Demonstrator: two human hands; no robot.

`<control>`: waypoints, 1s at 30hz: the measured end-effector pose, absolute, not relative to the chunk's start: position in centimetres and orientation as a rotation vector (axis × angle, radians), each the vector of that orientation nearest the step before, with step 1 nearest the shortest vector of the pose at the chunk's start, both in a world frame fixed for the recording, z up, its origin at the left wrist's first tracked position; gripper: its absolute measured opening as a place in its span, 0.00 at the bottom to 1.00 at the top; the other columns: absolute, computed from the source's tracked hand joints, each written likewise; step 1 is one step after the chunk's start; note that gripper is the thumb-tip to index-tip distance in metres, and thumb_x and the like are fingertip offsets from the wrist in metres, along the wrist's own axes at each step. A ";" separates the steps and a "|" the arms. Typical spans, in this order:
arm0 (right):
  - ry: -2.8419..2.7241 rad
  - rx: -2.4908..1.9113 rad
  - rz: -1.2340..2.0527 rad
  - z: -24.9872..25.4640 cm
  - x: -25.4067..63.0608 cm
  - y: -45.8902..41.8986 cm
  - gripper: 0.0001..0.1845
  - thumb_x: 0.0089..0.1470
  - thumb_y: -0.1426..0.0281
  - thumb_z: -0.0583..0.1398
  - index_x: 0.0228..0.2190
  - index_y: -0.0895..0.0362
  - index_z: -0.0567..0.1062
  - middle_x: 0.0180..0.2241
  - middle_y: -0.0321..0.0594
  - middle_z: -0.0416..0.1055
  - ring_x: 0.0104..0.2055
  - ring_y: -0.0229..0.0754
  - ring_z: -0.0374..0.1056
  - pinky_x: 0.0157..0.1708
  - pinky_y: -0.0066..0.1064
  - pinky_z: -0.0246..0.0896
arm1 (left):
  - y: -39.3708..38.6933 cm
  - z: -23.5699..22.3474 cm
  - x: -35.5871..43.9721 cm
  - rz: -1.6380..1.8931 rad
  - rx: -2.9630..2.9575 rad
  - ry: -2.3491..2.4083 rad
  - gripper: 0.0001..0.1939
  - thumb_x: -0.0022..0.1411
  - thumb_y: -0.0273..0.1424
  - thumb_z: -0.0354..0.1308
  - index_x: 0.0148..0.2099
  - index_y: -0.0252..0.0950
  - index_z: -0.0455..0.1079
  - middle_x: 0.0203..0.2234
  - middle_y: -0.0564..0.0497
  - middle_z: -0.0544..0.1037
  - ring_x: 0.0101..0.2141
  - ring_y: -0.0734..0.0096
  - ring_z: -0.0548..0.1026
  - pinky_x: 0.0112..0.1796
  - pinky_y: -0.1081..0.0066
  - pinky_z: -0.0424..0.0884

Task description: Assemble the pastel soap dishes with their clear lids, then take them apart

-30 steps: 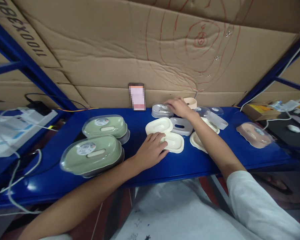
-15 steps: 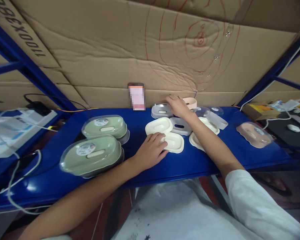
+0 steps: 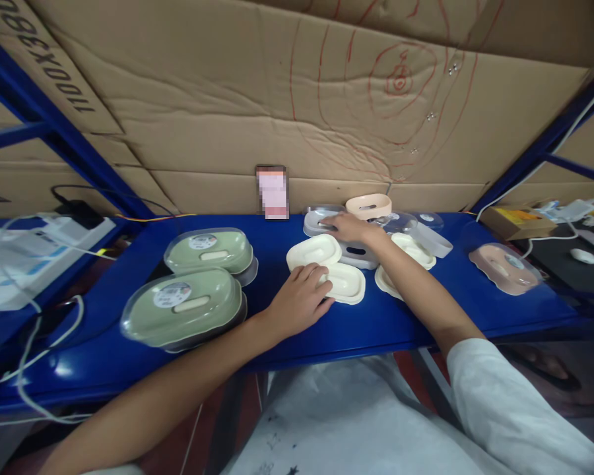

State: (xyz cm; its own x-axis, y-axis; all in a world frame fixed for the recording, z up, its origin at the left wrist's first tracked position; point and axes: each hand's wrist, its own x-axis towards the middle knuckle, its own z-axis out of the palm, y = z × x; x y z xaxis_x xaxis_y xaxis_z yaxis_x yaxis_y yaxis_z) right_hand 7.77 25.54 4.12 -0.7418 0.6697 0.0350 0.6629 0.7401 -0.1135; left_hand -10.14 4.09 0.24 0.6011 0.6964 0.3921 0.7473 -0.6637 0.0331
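My left hand (image 3: 301, 291), fingers curled, lies over the left end of a cream tray (image 3: 349, 284), with the thumb at its near edge. A second cream tray (image 3: 313, 252) is just behind, its near edge touching or under the fingers. My right hand (image 3: 354, 228) reaches to a grey oblong box (image 3: 319, 220) under a clear cover; its stretched fingertips are at the box's right side. Beneath the right wrist lies a grey piece with a dark slot (image 3: 356, 253), partly hidden. A peach ring-shaped piece (image 3: 369, 206) stands behind the right hand.
Two green boxes with clear covers (image 3: 208, 251) (image 3: 181, 307) stand at left. More cream trays (image 3: 413, 251) lie partly under my right forearm, near clear covers (image 3: 398, 221). A pink covered box (image 3: 505, 268) sits at right. A phone (image 3: 273, 191) leans on the cardboard wall.
My right hand has come down and nearer, from beside the peach piece to the grey box, uncovering the peach piece. The left hand has stayed on the cream tray.
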 end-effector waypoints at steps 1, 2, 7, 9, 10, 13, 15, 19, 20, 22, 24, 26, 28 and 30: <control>-2.863 -1.084 0.141 4.2 7.9 25.6 0.20 0.67 0.66 0.62 0.58 0.54 0.80 0.59 0.50 0.78 0.59 0.54 0.75 0.59 0.39 0.62 | 4.1 0.3 -10.1 -0.569 -2.687 -1.220 0.07 0.73 0.34 0.58 0.45 0.36 0.75 0.54 0.39 0.75 0.57 0.48 0.71 0.54 0.50 0.71; -2.860 -1.068 0.139 4.4 8.0 25.6 0.19 0.67 0.65 0.62 0.56 0.55 0.81 0.57 0.50 0.79 0.58 0.54 0.75 0.58 0.38 0.61 | 4.0 0.3 -10.1 -0.569 -2.684 -1.222 0.07 0.72 0.33 0.58 0.44 0.36 0.75 0.54 0.39 0.75 0.57 0.48 0.71 0.54 0.50 0.71; -2.796 -1.010 0.119 6.3 8.5 25.2 0.22 0.75 0.62 0.51 0.49 0.61 0.81 0.46 0.53 0.83 0.48 0.50 0.77 0.50 0.35 0.61 | 3.8 0.2 -10.0 -0.618 -2.697 -1.200 0.08 0.70 0.36 0.62 0.42 0.36 0.75 0.54 0.38 0.75 0.59 0.46 0.70 0.56 0.51 0.71; -2.760 -0.992 0.133 7.4 9.0 25.0 0.23 0.75 0.61 0.49 0.48 0.61 0.80 0.45 0.52 0.82 0.46 0.49 0.76 0.48 0.35 0.61 | 3.7 0.2 -10.1 -0.626 -2.712 -1.186 0.10 0.70 0.38 0.64 0.42 0.36 0.75 0.54 0.38 0.75 0.59 0.46 0.71 0.55 0.50 0.71; -2.735 -0.980 0.158 8.0 9.4 24.8 0.23 0.75 0.61 0.50 0.48 0.61 0.80 0.46 0.51 0.82 0.45 0.49 0.75 0.47 0.34 0.61 | 3.7 0.2 -10.1 -0.624 -2.719 -1.182 0.10 0.70 0.38 0.64 0.42 0.36 0.75 0.54 0.37 0.75 0.59 0.46 0.71 0.55 0.50 0.71; -2.636 -0.944 0.229 10.2 11.1 24.3 0.22 0.73 0.60 0.51 0.49 0.59 0.80 0.47 0.48 0.81 0.46 0.49 0.74 0.47 0.33 0.61 | 3.7 0.4 -10.0 -0.617 -2.727 -1.181 0.11 0.72 0.38 0.61 0.44 0.36 0.74 0.53 0.38 0.76 0.59 0.46 0.72 0.55 0.50 0.71; -2.611 -0.945 0.205 11.6 12.4 23.9 0.21 0.72 0.60 0.52 0.47 0.58 0.81 0.46 0.46 0.81 0.46 0.49 0.73 0.47 0.33 0.61 | 3.7 0.4 -9.9 -0.627 -2.721 -1.193 0.12 0.75 0.40 0.59 0.46 0.35 0.73 0.52 0.39 0.77 0.57 0.48 0.73 0.54 0.52 0.71; -2.592 -1.046 0.045 13.2 14.2 23.3 0.21 0.71 0.61 0.52 0.41 0.58 0.82 0.40 0.45 0.81 0.42 0.48 0.73 0.44 0.34 0.60 | 3.9 0.4 -9.7 -0.685 -2.706 -1.235 0.13 0.77 0.41 0.55 0.48 0.36 0.71 0.49 0.41 0.77 0.50 0.54 0.76 0.53 0.56 0.72; -2.584 -1.073 0.004 13.2 14.4 23.3 0.20 0.70 0.62 0.53 0.41 0.57 0.83 0.39 0.44 0.81 0.41 0.48 0.73 0.43 0.34 0.60 | 3.9 0.4 -9.7 -0.688 -2.701 -1.238 0.13 0.77 0.41 0.54 0.48 0.36 0.71 0.49 0.41 0.77 0.50 0.54 0.76 0.53 0.56 0.72; -2.581 -1.124 -0.080 12.8 14.7 23.7 0.18 0.69 0.65 0.54 0.40 0.57 0.84 0.40 0.46 0.82 0.44 0.50 0.74 0.45 0.35 0.61 | 4.0 0.4 -9.7 -0.680 -2.686 -1.237 0.13 0.77 0.41 0.54 0.47 0.36 0.71 0.50 0.40 0.77 0.52 0.53 0.76 0.56 0.52 0.71; -2.571 -1.216 -0.157 12.2 14.9 24.3 0.17 0.67 0.69 0.56 0.40 0.58 0.85 0.43 0.48 0.83 0.49 0.53 0.76 0.50 0.38 0.62 | 3.9 0.4 -9.7 -0.671 -2.672 -1.244 0.14 0.77 0.42 0.54 0.47 0.36 0.72 0.54 0.38 0.76 0.57 0.49 0.74 0.61 0.46 0.67; -2.553 -1.334 -0.169 11.8 14.9 24.7 0.16 0.64 0.73 0.57 0.44 0.58 0.85 0.47 0.50 0.83 0.53 0.56 0.76 0.54 0.41 0.62 | 3.8 0.2 -9.7 -0.659 -2.651 -1.289 0.17 0.74 0.45 0.58 0.50 0.35 0.72 0.61 0.34 0.72 0.65 0.41 0.68 0.65 0.37 0.60; -2.541 -1.376 -0.125 12.0 14.8 24.5 0.18 0.62 0.75 0.59 0.50 0.59 0.84 0.52 0.52 0.81 0.57 0.58 0.74 0.57 0.42 0.62 | 3.8 -0.1 -9.8 -0.628 -2.631 -1.367 0.24 0.70 0.49 0.63 0.55 0.35 0.72 0.68 0.31 0.66 0.70 0.34 0.60 0.65 0.31 0.56; -2.556 -1.256 -0.048 12.7 14.6 23.2 0.19 0.63 0.73 0.60 0.54 0.58 0.82 0.56 0.52 0.79 0.60 0.57 0.72 0.60 0.43 0.62 | 3.9 -0.4 -9.8 -0.589 -2.630 -1.438 0.28 0.67 0.50 0.65 0.59 0.36 0.71 0.70 0.31 0.63 0.71 0.32 0.58 0.65 0.30 0.57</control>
State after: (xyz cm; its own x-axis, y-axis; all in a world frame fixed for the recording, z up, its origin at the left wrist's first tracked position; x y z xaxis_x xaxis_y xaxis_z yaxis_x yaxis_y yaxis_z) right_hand 14.56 23.21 12.69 -0.5769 0.7696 0.2736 0.7794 0.6189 -0.0978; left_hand -9.82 3.90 -0.39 0.4837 0.7922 0.3721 0.8256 -0.5541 0.1065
